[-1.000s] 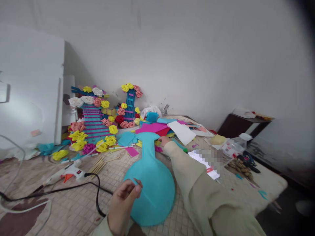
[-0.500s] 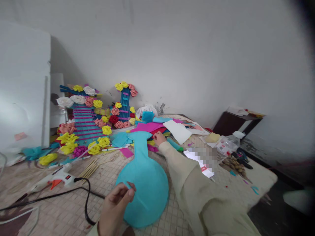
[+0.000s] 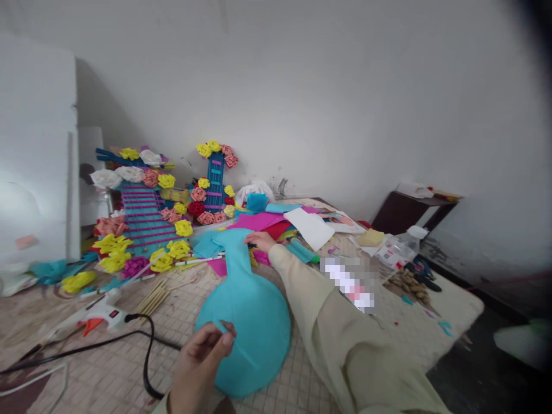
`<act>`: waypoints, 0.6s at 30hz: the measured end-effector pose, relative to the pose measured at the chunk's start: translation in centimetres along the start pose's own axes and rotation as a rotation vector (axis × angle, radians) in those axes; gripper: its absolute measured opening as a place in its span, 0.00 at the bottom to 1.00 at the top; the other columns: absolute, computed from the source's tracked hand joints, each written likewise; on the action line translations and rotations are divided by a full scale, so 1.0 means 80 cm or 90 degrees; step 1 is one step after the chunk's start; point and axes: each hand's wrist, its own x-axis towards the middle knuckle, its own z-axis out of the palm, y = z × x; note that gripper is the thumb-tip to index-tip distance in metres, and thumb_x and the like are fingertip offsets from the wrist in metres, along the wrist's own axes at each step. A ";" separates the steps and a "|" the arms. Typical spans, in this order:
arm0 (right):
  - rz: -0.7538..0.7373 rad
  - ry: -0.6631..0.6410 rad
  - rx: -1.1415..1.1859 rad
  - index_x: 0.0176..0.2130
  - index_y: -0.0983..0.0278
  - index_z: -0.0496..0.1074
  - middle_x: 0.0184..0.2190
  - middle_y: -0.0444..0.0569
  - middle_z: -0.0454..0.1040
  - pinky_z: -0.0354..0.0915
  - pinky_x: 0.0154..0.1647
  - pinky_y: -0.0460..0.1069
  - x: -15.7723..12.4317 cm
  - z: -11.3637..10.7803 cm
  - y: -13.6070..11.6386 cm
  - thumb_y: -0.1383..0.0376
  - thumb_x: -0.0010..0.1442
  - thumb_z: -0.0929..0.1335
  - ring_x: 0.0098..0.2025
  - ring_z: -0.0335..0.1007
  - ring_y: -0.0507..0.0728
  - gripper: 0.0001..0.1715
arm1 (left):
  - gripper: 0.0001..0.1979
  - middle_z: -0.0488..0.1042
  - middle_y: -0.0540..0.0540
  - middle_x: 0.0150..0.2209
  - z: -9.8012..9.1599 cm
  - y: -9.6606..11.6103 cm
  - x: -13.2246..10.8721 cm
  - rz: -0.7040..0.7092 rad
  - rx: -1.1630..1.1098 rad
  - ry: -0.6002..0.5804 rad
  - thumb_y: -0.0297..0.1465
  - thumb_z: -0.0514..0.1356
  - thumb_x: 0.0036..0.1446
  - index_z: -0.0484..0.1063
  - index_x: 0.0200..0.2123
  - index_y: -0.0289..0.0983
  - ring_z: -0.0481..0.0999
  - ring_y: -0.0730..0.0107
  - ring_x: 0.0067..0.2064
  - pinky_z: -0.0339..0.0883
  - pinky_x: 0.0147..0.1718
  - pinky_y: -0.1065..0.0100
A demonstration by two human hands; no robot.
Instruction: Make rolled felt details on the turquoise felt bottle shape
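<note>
A flat turquoise cutout shaped like a guitar [image 3: 256, 322], with a round body and a narrow neck, lies in front of me on the table. Over its round body my left hand [image 3: 202, 356] is closed in a pinch on a thin light-blue strip [image 3: 221, 326]. A faint thin line runs below the pinch across the turquoise surface. My right hand [image 3: 262, 241] reaches to the far end of the neck, its fingers closed on the right edge there; the fingertips are partly hidden.
A white glue gun [image 3: 106, 313] with a black cord lies left, near wooden sticks [image 3: 153, 298]. Two flower-decorated pieces [image 3: 149, 215] stand behind. Coloured paper [image 3: 259, 221], a white sheet [image 3: 309, 229], a blurred-out phone-like object [image 3: 349, 282], and a plastic bottle [image 3: 401, 248] lie around.
My right hand has moved left onto the top of the neck, whose flared right corner is now covered. The view has shifted slightly. My left hand keeps its pinch.
</note>
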 end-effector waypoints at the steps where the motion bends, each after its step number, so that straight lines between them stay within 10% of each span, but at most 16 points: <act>1: 0.003 0.001 -0.002 0.46 0.67 0.64 0.44 0.51 0.67 0.67 0.40 0.53 0.000 0.001 -0.004 0.63 0.60 0.62 0.41 0.67 0.55 0.15 | 0.11 0.73 0.48 0.22 0.000 0.000 0.001 -0.001 -0.002 0.002 0.36 0.70 0.29 0.73 0.17 0.36 0.67 0.72 0.26 0.62 0.23 0.75; 18: 0.042 0.009 -0.270 0.46 0.66 0.65 0.45 0.51 0.66 0.65 0.43 0.55 -0.033 -0.023 0.029 0.62 0.60 0.62 0.44 0.66 0.56 0.15 | 0.11 0.73 0.48 0.22 -0.006 -0.008 0.000 0.018 0.019 0.005 0.36 0.69 0.31 0.73 0.17 0.36 0.66 0.74 0.24 0.62 0.22 0.76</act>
